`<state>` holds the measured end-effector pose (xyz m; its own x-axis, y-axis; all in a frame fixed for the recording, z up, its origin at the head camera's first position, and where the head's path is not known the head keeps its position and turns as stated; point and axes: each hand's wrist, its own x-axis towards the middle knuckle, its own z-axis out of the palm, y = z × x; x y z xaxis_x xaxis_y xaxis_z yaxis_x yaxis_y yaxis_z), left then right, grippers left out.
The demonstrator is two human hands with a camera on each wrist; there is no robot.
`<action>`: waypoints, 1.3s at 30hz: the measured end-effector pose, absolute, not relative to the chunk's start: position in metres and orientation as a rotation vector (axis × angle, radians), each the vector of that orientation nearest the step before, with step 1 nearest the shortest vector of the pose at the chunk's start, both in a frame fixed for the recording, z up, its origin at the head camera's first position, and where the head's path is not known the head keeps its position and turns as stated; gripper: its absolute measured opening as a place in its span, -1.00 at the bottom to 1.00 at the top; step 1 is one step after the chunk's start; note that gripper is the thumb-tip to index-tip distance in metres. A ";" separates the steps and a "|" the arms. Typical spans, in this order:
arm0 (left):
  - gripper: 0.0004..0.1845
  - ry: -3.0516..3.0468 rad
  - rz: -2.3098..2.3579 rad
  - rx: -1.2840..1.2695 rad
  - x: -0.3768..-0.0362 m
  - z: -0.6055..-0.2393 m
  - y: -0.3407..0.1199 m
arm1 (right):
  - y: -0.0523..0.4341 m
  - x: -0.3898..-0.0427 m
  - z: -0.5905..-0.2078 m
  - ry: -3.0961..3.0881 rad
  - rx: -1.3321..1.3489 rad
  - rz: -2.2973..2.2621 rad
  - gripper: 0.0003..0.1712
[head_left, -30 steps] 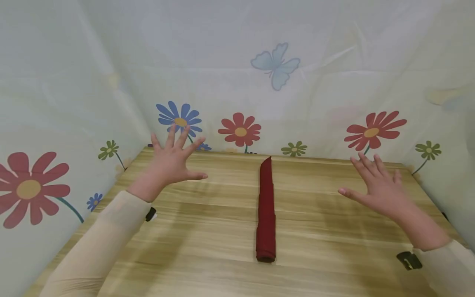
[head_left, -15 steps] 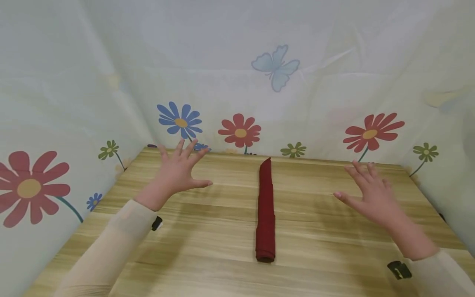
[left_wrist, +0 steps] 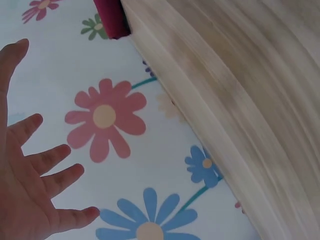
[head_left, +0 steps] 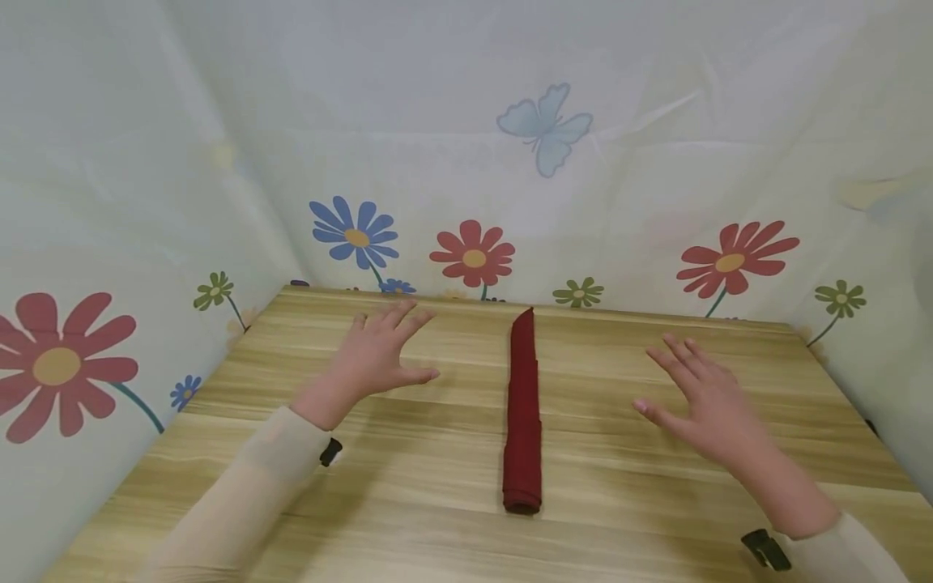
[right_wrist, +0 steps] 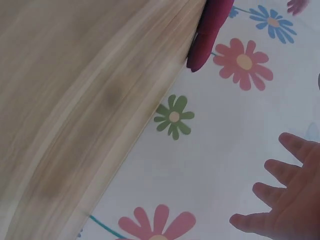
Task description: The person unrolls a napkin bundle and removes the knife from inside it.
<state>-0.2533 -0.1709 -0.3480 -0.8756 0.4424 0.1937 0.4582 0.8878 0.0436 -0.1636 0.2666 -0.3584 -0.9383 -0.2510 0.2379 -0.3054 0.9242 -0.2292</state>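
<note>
A dark red cloth [head_left: 522,413], rolled into a long narrow tube, lies lengthwise on the wood-grain table, its far end tapering to a point. To its left my left hand [head_left: 372,356] hovers over the table with fingers spread, holding nothing. On the other side my right hand [head_left: 707,405] is likewise held up with spread fingers and touches nothing. In the left wrist view an end of the cloth roll [left_wrist: 112,20] shows at the top, beyond my spread fingers. The right wrist view has the roll's end [right_wrist: 202,47] near its top and my fingers at the right edge.
The table [head_left: 437,470] has a pale wood-grain top. White sheeting [head_left: 408,97] printed with flowers and a butterfly rises behind it and at both sides. Dark clip-like pieces hang at both wrists, such as the one [head_left: 765,551] below my right sleeve.
Both hands have come lower and nearer to the cloth roll, the left moving rightward and the right moving leftward. The roll has stayed in place.
</note>
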 end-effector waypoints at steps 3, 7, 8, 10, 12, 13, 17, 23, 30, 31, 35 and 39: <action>-0.04 -2.853 -0.155 -0.756 -0.250 -0.352 -0.162 | 0.258 -0.159 -0.359 -2.853 0.471 0.432 -0.06; -0.08 -2.841 -0.189 -0.836 -0.244 -0.357 -0.150 | 0.244 -0.154 -0.358 -2.811 0.539 0.476 -0.08; -0.10 -2.842 -0.193 -0.853 -0.244 -0.358 -0.147 | 0.241 -0.153 -0.358 -2.801 0.554 0.484 -0.08; -0.15 -2.836 -0.203 -0.882 -0.243 -0.361 -0.142 | 0.234 -0.150 -0.358 -2.777 0.579 0.484 -0.11; -0.22 -2.818 -0.205 -0.907 -0.242 -0.362 -0.137 | 0.227 -0.148 -0.358 -2.738 0.606 0.487 -0.14; -0.25 -2.805 -0.206 -0.917 -0.242 -0.363 -0.134 | 0.224 -0.147 -0.359 -2.711 0.624 0.487 -0.16; -0.36 -2.757 -0.215 -0.971 -0.243 -0.362 -0.123 | 0.214 -0.146 -0.365 -2.586 0.701 0.503 -0.23; -0.45 -2.750 -0.228 -1.056 -0.247 -0.363 -0.109 | 0.200 -0.146 -0.374 -2.453 0.801 0.534 -0.32; -0.47 -2.820 -0.298 -1.124 -0.253 -0.365 -0.091 | 0.187 -0.148 -0.379 -2.404 0.873 0.583 -0.44; -0.48 -2.824 -0.291 -1.134 -0.253 -0.366 -0.089 | 0.185 -0.148 -0.380 -2.401 0.884 0.584 -0.45; -0.48 -2.858 -0.285 -1.166 -0.255 -0.367 -0.079 | 0.178 -0.150 -0.381 -2.416 0.926 0.583 -0.52; -0.46 -2.899 -0.279 -1.184 -0.257 -0.370 -0.071 | 0.171 -0.149 -0.383 -2.485 0.955 0.577 -0.59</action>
